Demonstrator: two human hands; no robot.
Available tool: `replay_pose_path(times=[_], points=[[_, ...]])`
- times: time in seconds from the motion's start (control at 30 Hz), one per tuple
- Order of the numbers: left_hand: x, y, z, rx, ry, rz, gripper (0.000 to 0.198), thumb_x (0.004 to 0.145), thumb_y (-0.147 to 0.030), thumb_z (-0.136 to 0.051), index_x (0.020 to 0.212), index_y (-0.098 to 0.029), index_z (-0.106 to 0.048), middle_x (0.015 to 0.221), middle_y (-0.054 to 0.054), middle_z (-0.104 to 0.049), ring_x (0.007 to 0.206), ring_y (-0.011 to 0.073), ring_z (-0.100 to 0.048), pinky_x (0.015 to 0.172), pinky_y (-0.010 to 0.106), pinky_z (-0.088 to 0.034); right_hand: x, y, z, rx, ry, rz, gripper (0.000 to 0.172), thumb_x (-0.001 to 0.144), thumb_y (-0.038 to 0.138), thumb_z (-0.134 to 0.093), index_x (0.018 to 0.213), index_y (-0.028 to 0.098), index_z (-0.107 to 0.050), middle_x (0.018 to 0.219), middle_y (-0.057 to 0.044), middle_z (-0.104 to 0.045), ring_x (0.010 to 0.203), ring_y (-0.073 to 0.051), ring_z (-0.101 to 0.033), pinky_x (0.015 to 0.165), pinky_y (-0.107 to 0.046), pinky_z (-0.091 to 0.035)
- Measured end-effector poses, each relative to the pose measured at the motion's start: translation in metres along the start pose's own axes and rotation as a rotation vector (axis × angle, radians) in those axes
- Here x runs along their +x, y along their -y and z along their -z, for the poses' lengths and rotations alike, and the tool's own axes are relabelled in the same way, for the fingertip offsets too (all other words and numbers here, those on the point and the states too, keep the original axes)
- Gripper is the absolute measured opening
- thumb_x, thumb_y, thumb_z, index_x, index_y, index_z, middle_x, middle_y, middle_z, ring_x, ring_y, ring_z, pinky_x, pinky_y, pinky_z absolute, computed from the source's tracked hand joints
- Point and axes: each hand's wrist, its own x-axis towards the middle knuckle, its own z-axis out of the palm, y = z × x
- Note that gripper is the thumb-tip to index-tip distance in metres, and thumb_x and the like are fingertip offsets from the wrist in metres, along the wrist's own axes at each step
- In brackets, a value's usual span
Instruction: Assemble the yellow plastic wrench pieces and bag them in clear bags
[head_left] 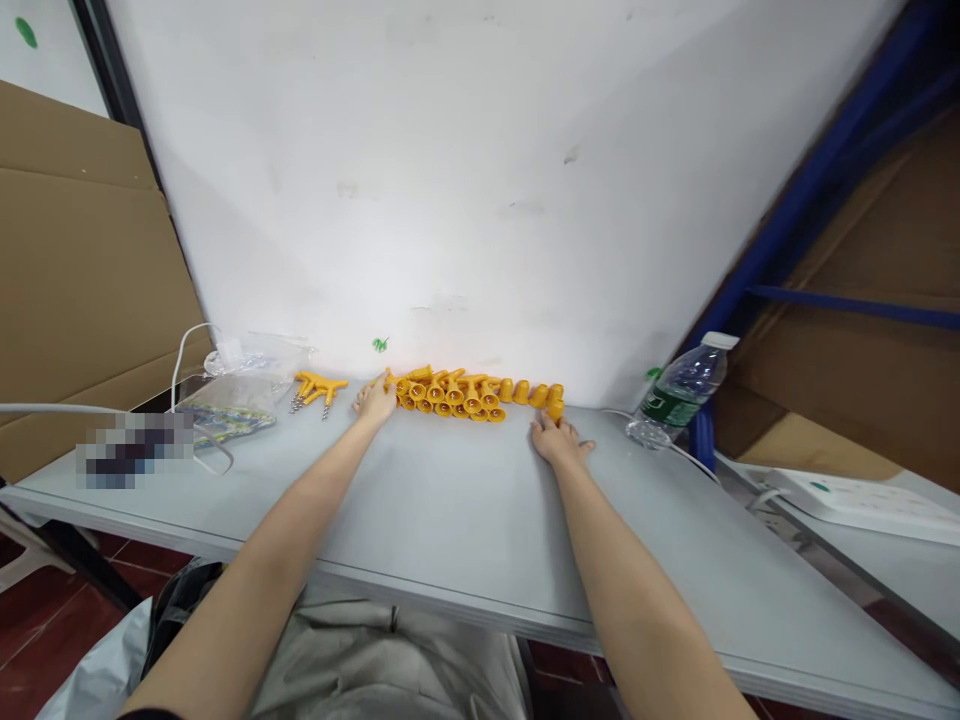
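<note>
A stacked pile of yellow horn-shaped plastic pieces (450,395) lies against the wall, their flared hollow ends facing me. My left hand (376,400) is at the pile's left end, fingers closed around a yellow piece that they partly hide. To the pile's right, several yellow caps (523,391) stand in a row. My right hand (559,438) is at the row's right end, its fingers apart and the tips touching the nearest cap (555,410). Left of my left hand lie yellow branched pieces (322,384) with metal screws (326,411) sticking out.
On the left are clear plastic bags (259,375), a white cable (177,365) and a blurred-out object (135,450). A water bottle (682,390) leans at the right, near a blue metal frame (739,285). A white power strip (870,505) lies beyond. Cardboard (82,280) stands at the left.
</note>
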Motion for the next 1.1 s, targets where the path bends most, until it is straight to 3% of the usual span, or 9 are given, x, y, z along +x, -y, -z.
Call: replay_pose_path(times=[0.13, 0.33, 0.47, 0.57, 0.73, 0.83, 0.97, 1.1], points=[[0.010, -0.010, -0.001, 0.117, 0.113, -0.056, 0.030, 0.086, -0.045, -0.049, 0.099, -0.025, -0.066, 0.116, 0.015, -0.067, 0.123, 0.0375, -0.051, 0.103, 0.064, -0.029, -0.010, 0.000, -0.001, 0.043, -0.060, 0.025, 0.052, 0.094, 0.037, -0.030, 0.141, 0.020, -0.046, 0.148, -0.019, -0.038, 0.136, -0.033, -0.035, 0.110, -0.062, -0.018], [0.009, -0.015, 0.008, 0.250, 0.315, -0.120, 0.040, 0.096, -0.043, -0.028, 0.116, -0.026, -0.057, 0.123, 0.009, -0.066, 0.123, 0.0295, -0.054, 0.108, 0.059, -0.028, -0.015, 0.005, 0.002, 0.190, -0.197, 0.012, 0.038, 0.091, 0.032, -0.039, 0.122, 0.014, -0.052, 0.123, -0.021, -0.054, 0.117, -0.033, -0.052, 0.103, -0.057, -0.030], [0.011, -0.011, 0.015, 0.272, 0.349, -0.147, 0.041, 0.097, -0.043, -0.026, 0.123, -0.027, -0.053, 0.132, 0.007, -0.061, 0.126, 0.0272, -0.051, 0.110, 0.056, -0.025, -0.011, 0.005, 0.000, 0.360, -0.303, 0.053, 0.031, 0.089, 0.026, -0.039, 0.116, 0.014, -0.048, 0.117, -0.019, -0.057, 0.110, -0.030, -0.055, 0.100, -0.051, -0.034], [0.016, -0.001, 0.026, 0.333, 0.258, -0.147, 0.037, 0.097, -0.039, -0.030, 0.125, -0.027, -0.052, 0.128, 0.008, -0.063, 0.124, 0.0271, -0.052, 0.108, 0.053, -0.028, -0.006, 0.002, -0.003, 0.503, -0.397, 0.113, 0.033, 0.085, 0.030, -0.045, 0.115, 0.014, -0.046, 0.113, -0.018, -0.058, 0.105, -0.029, -0.057, 0.096, -0.046, -0.038], [0.026, 0.031, 0.051, 0.537, -0.066, -0.026, 0.035, 0.087, -0.016, -0.045, 0.120, -0.015, -0.054, 0.131, 0.021, -0.056, 0.126, 0.0323, -0.049, 0.101, 0.049, -0.036, 0.001, -0.002, -0.009, 0.682, -0.498, 0.209, 0.036, 0.080, 0.034, -0.052, 0.112, 0.018, -0.044, 0.109, -0.012, -0.058, 0.085, -0.022, -0.060, 0.091, -0.044, -0.042], [0.032, 0.052, 0.061, 0.538, -0.100, 0.056, 0.033, 0.083, -0.015, -0.053, 0.115, -0.013, -0.056, 0.128, 0.023, -0.056, 0.127, 0.0344, -0.048, 0.100, 0.049, -0.037, 0.003, -0.003, -0.012, 0.724, -0.525, 0.256, 0.036, 0.078, 0.033, -0.055, 0.109, 0.019, -0.043, 0.110, -0.010, -0.057, 0.081, -0.019, -0.058, 0.091, -0.045, -0.042], [0.038, 0.064, 0.066, 0.263, -0.113, 0.099, 0.024, 0.077, -0.011, -0.062, 0.100, -0.016, -0.058, 0.117, 0.020, -0.063, 0.122, 0.0328, -0.054, 0.099, 0.046, -0.039, 0.003, -0.001, -0.013, 0.774, -0.566, 0.300, 0.035, 0.077, 0.034, -0.057, 0.106, 0.020, -0.044, 0.106, -0.011, -0.056, 0.083, -0.021, -0.057, 0.090, -0.046, -0.043], [0.039, 0.055, 0.063, -0.498, -0.239, 0.252, 0.025, 0.071, -0.001, -0.062, 0.090, -0.017, -0.057, 0.101, 0.011, -0.067, 0.117, 0.0246, -0.055, 0.097, 0.037, -0.041, -0.002, 0.007, -0.009, 0.850, -0.642, 0.356, 0.035, 0.076, 0.040, -0.058, 0.103, 0.021, -0.045, 0.103, -0.009, -0.056, 0.087, -0.022, -0.058, 0.091, -0.048, -0.043]])
